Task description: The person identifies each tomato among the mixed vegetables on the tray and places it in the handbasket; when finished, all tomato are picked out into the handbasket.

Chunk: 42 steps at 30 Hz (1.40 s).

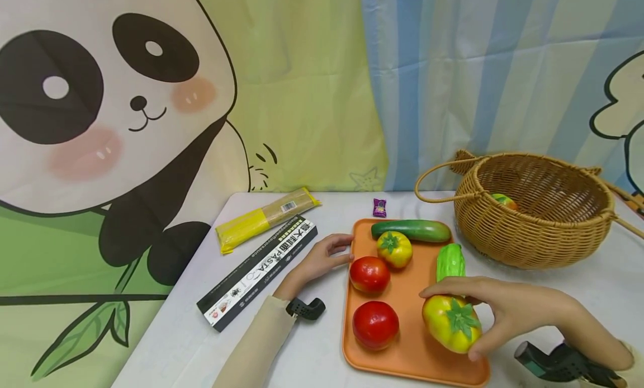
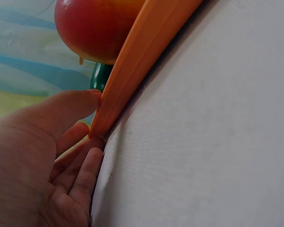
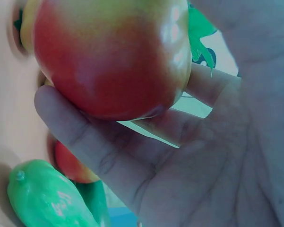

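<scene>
While the orange tray (image 1: pixel 412 298) lies on a white table (image 1: pixel 312 343), right hand (image 1: pixel 510 304): thumb and fingers curved around a yellow-red fruit (image 1: pixel 448 323), over the tray's near right part. Left hand (image 1: pixel 324 256): fingers loosely bent, touching the tray's left edge. Tray contents: red tomatoes (image 1: pixel 369 274), second yellow fruit (image 1: pixel 398 255), cucumber (image 1: pixel 415 230), light green vegetable (image 1: pixel 450 261).

White table (image 1: pixel 171 354) carries tray (image 1: pixel 415 321), basket (image 1: pixel 528 245), 3 packages (image 1: pixel 256 273).

I get a bright, even head view, with small highlights on the 2 round red fruits (image 1: pixel 375 325). My 2 wrist views are dimmer: left greyish, right cool-tinted, with white glare on the held yellow-red fruit (image 3: pixel 113 61) and soft detail beyond.
</scene>
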Motion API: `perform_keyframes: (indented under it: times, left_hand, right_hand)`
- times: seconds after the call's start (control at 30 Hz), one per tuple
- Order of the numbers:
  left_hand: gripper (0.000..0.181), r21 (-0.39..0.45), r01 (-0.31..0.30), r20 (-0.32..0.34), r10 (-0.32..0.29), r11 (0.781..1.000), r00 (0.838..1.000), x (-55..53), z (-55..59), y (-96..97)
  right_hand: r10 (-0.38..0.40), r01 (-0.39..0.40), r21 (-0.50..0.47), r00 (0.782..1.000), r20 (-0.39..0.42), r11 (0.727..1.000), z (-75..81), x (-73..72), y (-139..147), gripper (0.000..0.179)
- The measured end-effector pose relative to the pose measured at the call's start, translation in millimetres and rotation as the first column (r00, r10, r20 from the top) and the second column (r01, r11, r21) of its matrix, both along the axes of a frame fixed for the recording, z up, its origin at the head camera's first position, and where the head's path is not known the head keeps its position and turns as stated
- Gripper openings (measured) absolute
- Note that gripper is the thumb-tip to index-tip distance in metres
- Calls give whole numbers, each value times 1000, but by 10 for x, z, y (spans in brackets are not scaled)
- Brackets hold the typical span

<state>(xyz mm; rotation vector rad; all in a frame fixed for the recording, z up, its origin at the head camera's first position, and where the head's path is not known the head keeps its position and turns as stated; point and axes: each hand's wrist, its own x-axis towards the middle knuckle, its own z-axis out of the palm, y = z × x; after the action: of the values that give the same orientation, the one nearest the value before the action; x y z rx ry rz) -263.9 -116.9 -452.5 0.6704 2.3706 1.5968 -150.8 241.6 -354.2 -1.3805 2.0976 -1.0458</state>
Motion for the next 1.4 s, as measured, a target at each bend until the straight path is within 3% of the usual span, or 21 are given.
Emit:
perform_keyframes:
  times: [0.37,0.6,0.9,1.03,1.13,1.3,1.4]
  left_hand:
    - [51,3,-9,-4,9,1000,1000,18,-8,0]
    - [50,16,-5,-6,5,1000,1000,15,-16,-9]
    - [51,19,0,-3,0,1000,1000,13,-10,-16]
    - [51,19,0,-2,0,1000,1000,7,-20,-15]
    - [51,24,4,-4,-4,1000,1000,2,-26,-14]
    - [50,23,4,-2,-4,1000,1000,7,-11,-7]
    - [50,22,0,0,0,1000,1000,13,1,-1]
  right_hand:
    - [-130,130,-2,986,-103,991,70,-4,134,80]
    - [-201,197,-42,949,-242,980,114,-50,238,84]
    - [-270,227,-165,904,-332,960,131,-129,306,89]
    - [-337,282,-211,889,-311,936,142,-153,310,90]
    - [-377,319,-240,890,-258,917,146,-169,320,90]
    - [-376,299,-312,899,-223,902,143,-224,343,92]
    - [-390,300,-341,890,-236,891,136,-246,365,95]
